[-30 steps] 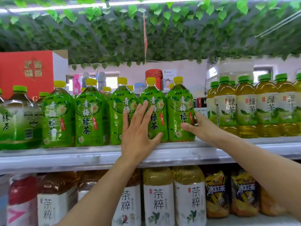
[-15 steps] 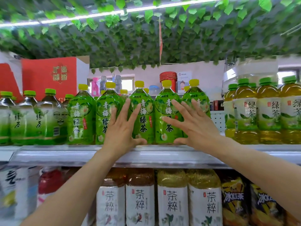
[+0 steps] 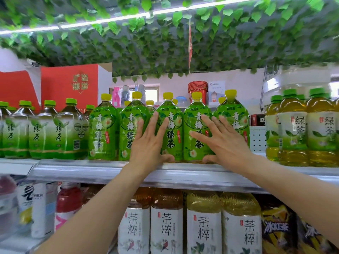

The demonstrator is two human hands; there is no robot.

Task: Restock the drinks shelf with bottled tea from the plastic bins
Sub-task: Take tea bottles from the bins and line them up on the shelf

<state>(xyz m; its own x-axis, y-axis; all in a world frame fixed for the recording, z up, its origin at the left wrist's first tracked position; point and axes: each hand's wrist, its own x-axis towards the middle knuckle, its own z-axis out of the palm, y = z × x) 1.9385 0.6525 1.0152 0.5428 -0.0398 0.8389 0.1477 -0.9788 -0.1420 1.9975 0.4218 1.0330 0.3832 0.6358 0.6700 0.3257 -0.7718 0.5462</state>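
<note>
Several green bottled teas with yellow caps (image 3: 102, 129) stand in a row on the upper shelf (image 3: 91, 171). My left hand (image 3: 148, 145) lies flat with spread fingers against the fronts of the second bottle (image 3: 128, 129) and third bottle (image 3: 174, 123), its thumb at the third bottle's base. My right hand (image 3: 225, 143) rests the same way across the fourth bottle (image 3: 194, 114) and fifth bottle (image 3: 238, 118), thumb low near the shelf lip. Neither hand wraps around a bottle. No plastic bin is in view.
Green-capped tea bottles (image 3: 45, 131) fill the shelf to the left, amber tea bottles (image 3: 293, 129) to the right. A red box (image 3: 73, 85) stands behind. White-labelled bottles (image 3: 203, 226) and other drinks sit on the lower shelf. Fake leaves (image 3: 165, 43) hang overhead.
My right hand has come from the side of the rightmost green bottle round to the bottle fronts. My left hand shifted slightly left along the row. The view has panned left.
</note>
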